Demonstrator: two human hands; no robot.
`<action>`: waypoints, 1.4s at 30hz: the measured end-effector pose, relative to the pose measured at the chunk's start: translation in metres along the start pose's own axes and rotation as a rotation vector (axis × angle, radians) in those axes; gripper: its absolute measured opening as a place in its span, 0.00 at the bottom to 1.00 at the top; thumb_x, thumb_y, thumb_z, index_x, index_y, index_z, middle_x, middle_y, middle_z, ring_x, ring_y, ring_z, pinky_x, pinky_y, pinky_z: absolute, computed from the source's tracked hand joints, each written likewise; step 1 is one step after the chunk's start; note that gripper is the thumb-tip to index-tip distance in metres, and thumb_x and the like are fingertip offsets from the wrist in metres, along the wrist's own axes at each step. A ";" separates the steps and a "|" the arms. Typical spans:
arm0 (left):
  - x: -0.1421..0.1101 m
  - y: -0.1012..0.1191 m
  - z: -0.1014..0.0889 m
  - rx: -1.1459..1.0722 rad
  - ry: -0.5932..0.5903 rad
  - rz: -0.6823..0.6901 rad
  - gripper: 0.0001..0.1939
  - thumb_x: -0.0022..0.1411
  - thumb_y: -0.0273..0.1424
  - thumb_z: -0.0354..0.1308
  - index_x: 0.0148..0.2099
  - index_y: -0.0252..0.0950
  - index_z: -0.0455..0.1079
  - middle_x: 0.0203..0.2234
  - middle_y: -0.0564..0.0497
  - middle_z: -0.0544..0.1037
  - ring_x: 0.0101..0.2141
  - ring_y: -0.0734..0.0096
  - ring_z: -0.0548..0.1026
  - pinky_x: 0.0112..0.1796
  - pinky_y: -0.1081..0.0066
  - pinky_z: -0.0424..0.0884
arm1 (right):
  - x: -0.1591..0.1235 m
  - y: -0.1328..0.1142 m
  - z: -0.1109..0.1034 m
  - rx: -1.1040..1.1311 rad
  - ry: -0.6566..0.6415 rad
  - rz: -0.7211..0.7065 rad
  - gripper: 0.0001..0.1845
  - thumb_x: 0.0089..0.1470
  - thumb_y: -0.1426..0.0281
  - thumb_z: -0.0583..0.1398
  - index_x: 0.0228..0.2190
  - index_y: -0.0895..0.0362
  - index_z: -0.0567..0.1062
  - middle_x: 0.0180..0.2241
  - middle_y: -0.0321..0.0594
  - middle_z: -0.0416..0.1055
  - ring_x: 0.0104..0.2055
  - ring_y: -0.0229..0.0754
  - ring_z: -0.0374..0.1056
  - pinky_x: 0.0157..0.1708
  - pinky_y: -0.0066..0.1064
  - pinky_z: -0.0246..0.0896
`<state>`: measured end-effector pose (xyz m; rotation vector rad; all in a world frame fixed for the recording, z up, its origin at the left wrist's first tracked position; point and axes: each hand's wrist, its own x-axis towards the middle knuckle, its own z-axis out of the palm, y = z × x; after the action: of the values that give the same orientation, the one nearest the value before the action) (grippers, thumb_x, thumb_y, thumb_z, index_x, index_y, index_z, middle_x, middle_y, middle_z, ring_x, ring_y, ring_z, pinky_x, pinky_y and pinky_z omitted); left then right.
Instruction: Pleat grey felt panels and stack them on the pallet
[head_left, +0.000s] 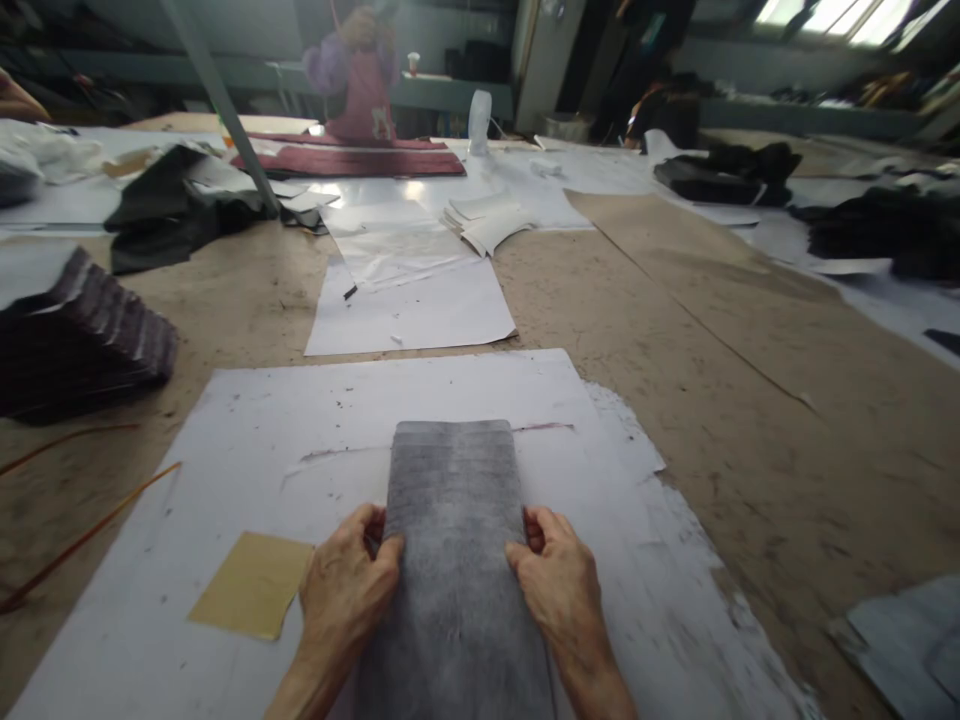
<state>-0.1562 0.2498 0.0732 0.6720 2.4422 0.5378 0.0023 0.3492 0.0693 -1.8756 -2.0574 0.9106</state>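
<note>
A long grey panel (457,560), fabric-like or leather-like with a rounded far end, lies lengthwise in front of me on a large white sheet (255,430). Its near end runs out of view at the bottom. My left hand (349,580) grips its left edge, thumb on top and fingers curled at the side. On the opposite edge my right hand (559,575) holds it the same way. Close to my left hand rests a yellowish-brown square (251,585), perhaps sandpaper.
A thick dark stack (82,330) stands at left, with orange cords (97,530) nearer. White papers (412,310) lie ahead on the brown table cover (600,300). A slanted grey pole (225,110) rises at upper left. Beyond the table stands a person in a pink apron (360,100).
</note>
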 end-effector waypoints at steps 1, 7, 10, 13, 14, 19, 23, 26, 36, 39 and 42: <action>0.001 -0.001 -0.001 -0.011 -0.002 0.007 0.08 0.54 0.36 0.49 0.32 0.42 0.68 0.26 0.54 0.76 0.32 0.64 0.73 0.32 0.69 0.61 | -0.001 0.001 0.000 0.000 0.012 -0.017 0.12 0.41 0.75 0.55 0.30 0.55 0.74 0.32 0.38 0.72 0.33 0.41 0.68 0.33 0.29 0.61; -0.001 -0.005 0.008 0.015 0.091 0.012 0.11 0.59 0.38 0.47 0.35 0.41 0.69 0.28 0.52 0.77 0.33 0.62 0.74 0.34 0.67 0.62 | -0.007 0.010 0.007 -0.076 0.124 -0.115 0.06 0.46 0.68 0.57 0.28 0.56 0.72 0.29 0.41 0.72 0.32 0.46 0.68 0.28 0.33 0.59; -0.004 -0.012 0.020 0.059 0.218 0.126 0.10 0.60 0.35 0.47 0.36 0.40 0.68 0.29 0.50 0.77 0.33 0.62 0.74 0.35 0.66 0.62 | -0.008 0.022 0.016 -0.155 0.310 -0.366 0.06 0.50 0.67 0.55 0.28 0.56 0.70 0.27 0.42 0.72 0.30 0.45 0.68 0.26 0.32 0.58; -0.003 -0.020 0.030 0.068 0.321 0.227 0.11 0.61 0.34 0.46 0.35 0.38 0.68 0.30 0.49 0.77 0.33 0.60 0.73 0.38 0.63 0.63 | -0.006 0.030 0.024 -0.171 0.422 -0.535 0.09 0.56 0.68 0.51 0.27 0.56 0.68 0.24 0.41 0.71 0.27 0.43 0.68 0.26 0.31 0.59; -0.002 -0.022 0.032 0.059 0.338 0.237 0.11 0.61 0.34 0.46 0.36 0.38 0.68 0.30 0.48 0.77 0.33 0.60 0.73 0.38 0.63 0.63 | -0.005 0.030 0.025 -0.166 0.430 -0.551 0.10 0.56 0.68 0.50 0.27 0.56 0.68 0.24 0.41 0.71 0.26 0.42 0.68 0.27 0.31 0.59; 0.013 -0.011 0.020 -0.005 0.315 0.188 0.11 0.61 0.35 0.46 0.36 0.37 0.68 0.30 0.49 0.76 0.30 0.64 0.72 0.33 0.67 0.64 | 0.010 0.015 0.026 -0.155 0.375 -0.509 0.06 0.54 0.69 0.54 0.28 0.57 0.69 0.26 0.41 0.72 0.29 0.42 0.69 0.28 0.30 0.60; 0.043 0.013 0.004 -0.009 0.307 0.190 0.09 0.60 0.33 0.48 0.36 0.36 0.68 0.28 0.50 0.75 0.30 0.67 0.73 0.33 0.71 0.64 | 0.042 -0.009 0.029 -0.159 0.315 -0.438 0.05 0.51 0.70 0.57 0.29 0.59 0.71 0.27 0.42 0.73 0.30 0.43 0.68 0.30 0.30 0.59; 0.070 0.028 0.000 0.008 0.328 0.212 0.10 0.60 0.34 0.48 0.37 0.36 0.69 0.28 0.50 0.75 0.32 0.66 0.73 0.34 0.71 0.64 | 0.072 -0.024 0.032 -0.173 0.294 -0.395 0.06 0.50 0.70 0.58 0.30 0.60 0.72 0.27 0.43 0.73 0.30 0.43 0.68 0.30 0.31 0.58; 0.059 0.014 0.007 0.103 0.485 0.517 0.25 0.63 0.34 0.47 0.60 0.29 0.57 0.55 0.39 0.65 0.54 0.58 0.63 0.54 0.61 0.60 | 0.052 -0.020 0.015 -0.238 0.446 -0.625 0.21 0.55 0.65 0.58 0.47 0.65 0.70 0.46 0.52 0.69 0.49 0.51 0.62 0.49 0.41 0.59; 0.024 -0.006 0.017 0.243 0.438 0.890 0.25 0.62 0.29 0.49 0.60 0.29 0.55 0.58 0.39 0.61 0.58 0.58 0.58 0.56 0.60 0.58 | 0.015 -0.005 0.017 -0.288 0.398 -0.903 0.19 0.58 0.69 0.54 0.50 0.63 0.67 0.52 0.50 0.65 0.56 0.51 0.56 0.52 0.42 0.57; 0.000 -0.025 0.025 0.268 0.347 1.069 0.21 0.58 0.21 0.50 0.55 0.28 0.62 0.52 0.39 0.67 0.55 0.57 0.62 0.54 0.58 0.60 | -0.015 0.016 0.021 -0.331 0.283 -0.992 0.18 0.56 0.76 0.53 0.48 0.60 0.70 0.50 0.49 0.66 0.54 0.50 0.59 0.49 0.43 0.59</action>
<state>-0.1505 0.2355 0.0415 2.1769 2.2897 0.7517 0.0065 0.3290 0.0473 -0.7546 -2.5675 0.0528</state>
